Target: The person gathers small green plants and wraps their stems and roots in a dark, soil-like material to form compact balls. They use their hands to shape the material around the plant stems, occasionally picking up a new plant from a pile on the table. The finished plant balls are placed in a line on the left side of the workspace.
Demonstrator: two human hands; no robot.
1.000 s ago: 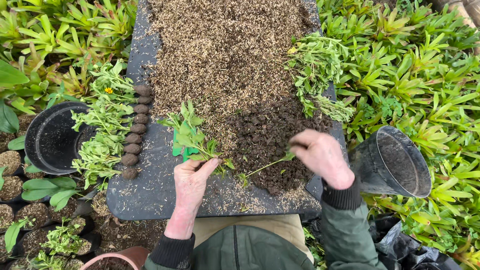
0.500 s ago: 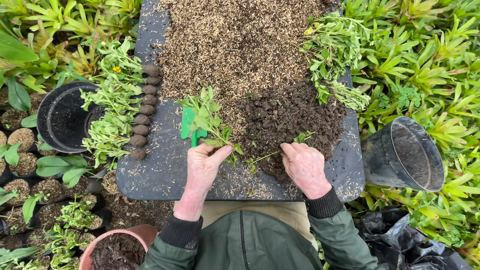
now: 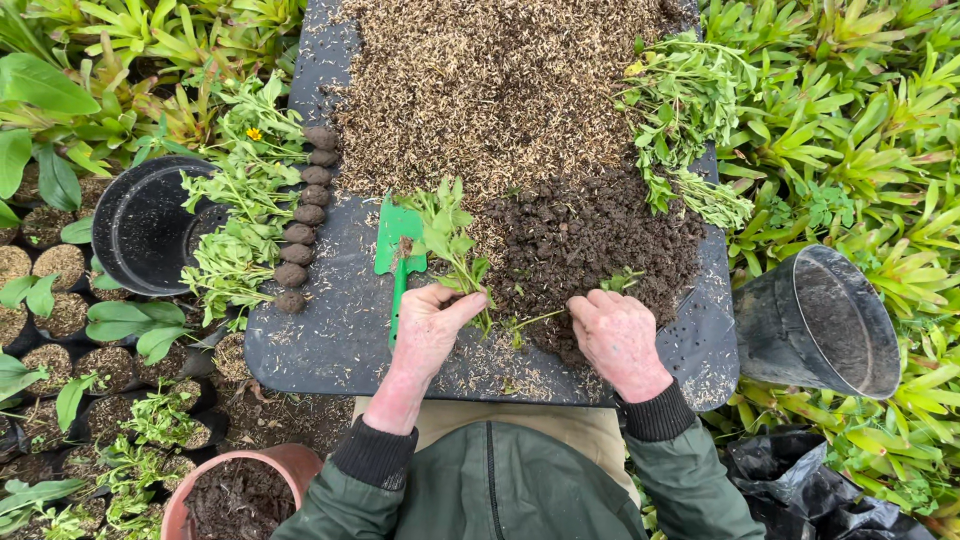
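Head view: left hand (image 3: 428,330) pinches a bunch of green cuttings (image 3: 447,235) beside the green trowel (image 3: 398,245), same grip as 1 second ago. Right hand (image 3: 618,335) has dropped from raised to knuckles-down, fingers curled into the dark soil (image 3: 590,245), with 1 stem (image 3: 535,320) lying between the hands.

a person in a green jacket, seen from above

the jacket (image 3: 500,490) is dark green, with a zip (image 3: 489,480) running down the middle of the front. both sleeves are the same green and look a bit puffy. each sleeve ends in a black ribbed cuff, one (image 3: 367,462) on the left and one (image 3: 655,412) on the right. under the jacket there is a strip of tan cloth (image 3: 500,425). the left hand (image 3: 428,328) and the right hand (image 3: 617,338) are bare, with no gloves.
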